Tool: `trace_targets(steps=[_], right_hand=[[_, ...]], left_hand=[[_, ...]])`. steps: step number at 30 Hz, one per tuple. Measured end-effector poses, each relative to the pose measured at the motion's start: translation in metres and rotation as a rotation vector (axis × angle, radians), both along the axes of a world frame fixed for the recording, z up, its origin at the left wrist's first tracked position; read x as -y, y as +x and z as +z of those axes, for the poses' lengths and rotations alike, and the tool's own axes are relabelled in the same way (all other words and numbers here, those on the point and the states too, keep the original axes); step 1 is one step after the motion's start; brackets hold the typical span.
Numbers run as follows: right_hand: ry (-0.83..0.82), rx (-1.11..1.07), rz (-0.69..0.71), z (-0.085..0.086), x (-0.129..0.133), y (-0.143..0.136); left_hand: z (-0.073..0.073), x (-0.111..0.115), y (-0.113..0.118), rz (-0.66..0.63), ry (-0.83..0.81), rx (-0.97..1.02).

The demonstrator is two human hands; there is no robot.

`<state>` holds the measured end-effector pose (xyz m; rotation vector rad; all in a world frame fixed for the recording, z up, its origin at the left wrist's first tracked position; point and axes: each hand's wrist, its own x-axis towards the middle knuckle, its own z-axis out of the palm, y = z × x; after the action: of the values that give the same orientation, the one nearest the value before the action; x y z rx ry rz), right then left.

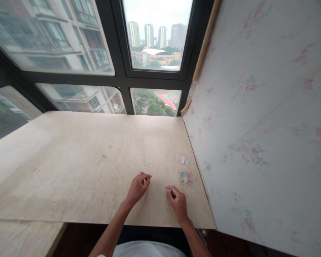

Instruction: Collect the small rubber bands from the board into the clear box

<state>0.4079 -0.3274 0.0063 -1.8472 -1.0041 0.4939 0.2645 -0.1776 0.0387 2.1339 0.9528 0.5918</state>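
Observation:
My left hand (139, 185) hovers over the tabletop with thumb and index finger pinched together; a ring is on one finger. Whatever lies in that pinch is too small to make out. Across a short gap, my right hand (177, 201) is closed in a similar pinch, its contents also unclear. Just beyond the right hand sits a small clear plastic box (186, 178) with compartments of coloured bits, green, yellow and pinkish. Behind it is a little heap of white pieces (184, 160). Two thin rings, a nearer ring (104, 156) and a farther ring (110, 146), lie to the left.
The beige marbled tabletop (77, 178) reaches back to dark-framed windows (155, 79). A wall with floral paper (256, 142) borders it on the right. Near the front left, a lower board (18, 235) adjoins the table edge.

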Motion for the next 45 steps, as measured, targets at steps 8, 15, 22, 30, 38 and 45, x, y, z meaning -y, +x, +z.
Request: trace_targets(steps=[8, 15, 22, 30, 38, 45], right_hand=[[-0.071, -0.189, 0.103, 0.013, -0.052, -0.016], [-0.124, 0.239, 0.496, 0.04, -0.192, -0.083], [-0.295, 0.636, 0.732, 0.042, -0.317, -0.153], [-0.366, 0.811, 0.874, 0.039, -0.352, -0.169], [-0.291, 0.599, 0.852, 0.049, -0.32, -0.146], [-0.208, 0.125, 0.753, 0.071, -0.248, -0.114]], left_hand=[[-0.02, -0.027, -0.1, 0.408, 0.182, 0.018], [-0.034, -0.04, -0.123, 0.606, 0.109, 0.176], [-0.036, -0.039, -0.123, 0.642, 0.009, 0.264], [-0.037, -0.038, -0.123, 0.626, -0.038, 0.292], [-0.038, -0.038, -0.123, 0.627, -0.021, 0.302], [-0.034, -0.039, -0.123, 0.622, -0.024, 0.318]])
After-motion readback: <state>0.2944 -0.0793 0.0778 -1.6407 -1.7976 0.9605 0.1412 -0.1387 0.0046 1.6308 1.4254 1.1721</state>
